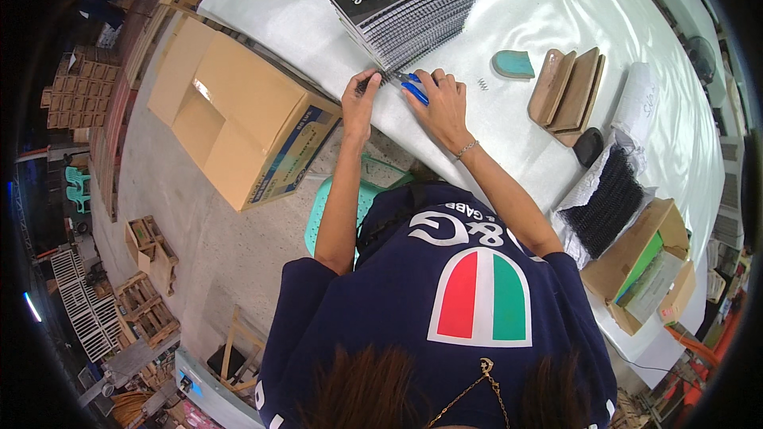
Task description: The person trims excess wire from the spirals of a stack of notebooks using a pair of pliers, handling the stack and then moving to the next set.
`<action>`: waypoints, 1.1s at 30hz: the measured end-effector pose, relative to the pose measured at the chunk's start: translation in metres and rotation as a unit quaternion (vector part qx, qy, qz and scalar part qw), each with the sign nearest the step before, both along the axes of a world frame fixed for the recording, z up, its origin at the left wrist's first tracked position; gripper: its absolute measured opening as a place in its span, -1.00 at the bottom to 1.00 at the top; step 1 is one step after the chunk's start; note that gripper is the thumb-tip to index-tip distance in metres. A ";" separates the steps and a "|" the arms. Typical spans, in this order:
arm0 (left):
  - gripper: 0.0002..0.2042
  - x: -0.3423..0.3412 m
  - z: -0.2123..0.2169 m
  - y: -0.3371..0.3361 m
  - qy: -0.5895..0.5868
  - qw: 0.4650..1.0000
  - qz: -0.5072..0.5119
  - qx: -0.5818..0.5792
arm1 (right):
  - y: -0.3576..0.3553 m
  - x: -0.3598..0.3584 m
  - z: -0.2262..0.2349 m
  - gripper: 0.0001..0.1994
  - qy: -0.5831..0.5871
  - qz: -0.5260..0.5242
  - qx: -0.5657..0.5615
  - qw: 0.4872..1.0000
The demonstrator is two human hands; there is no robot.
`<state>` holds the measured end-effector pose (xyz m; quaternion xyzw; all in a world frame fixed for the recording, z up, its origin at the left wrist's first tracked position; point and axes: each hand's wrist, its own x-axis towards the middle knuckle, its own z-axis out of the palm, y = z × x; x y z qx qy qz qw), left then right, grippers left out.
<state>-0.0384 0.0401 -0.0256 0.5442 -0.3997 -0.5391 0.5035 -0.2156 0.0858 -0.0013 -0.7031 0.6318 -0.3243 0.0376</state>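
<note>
At the near corner of a tall stack of black-covered, wire-bound books (407, 12), my left hand (359, 107) has its fingers closed on a dark, springy wire coil (365, 86); the detail is too small to tell whether it joins a book. My right hand (445, 108) grips blue-handled pliers (416, 94), their tip just beside the coil. White lettering, a white drawing and a red printed patch cover the top book. Right of the stack, on a glossy white table cover (556, 0), lie a small loose wire spiral (482, 84), a rounded teal block (513, 64) and brown wooden blocks (551, 87); farther right, a white-wrapped roll (637, 102) bears handwriting. Left of the stack and nearer me stands a large tan cardboard box (238, 107) with a printed dark-blue panel (294, 155). White lettering marks my navy shirt (381, 294).
</note>
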 end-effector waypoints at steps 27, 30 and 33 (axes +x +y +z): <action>-0.70 -0.012 -0.004 0.001 0.045 0.998 0.015 -0.033 | -0.003 -0.002 -0.006 -0.63 -0.026 0.003 0.050 0.998; -0.71 -0.013 -0.003 0.002 0.061 0.998 0.021 -0.026 | 0.000 -0.004 -0.009 -0.57 0.005 -0.005 0.015 1.000; -0.71 -0.015 -0.001 0.002 0.066 0.997 0.024 -0.013 | -0.003 -0.002 -0.010 -0.56 0.002 0.003 0.027 1.000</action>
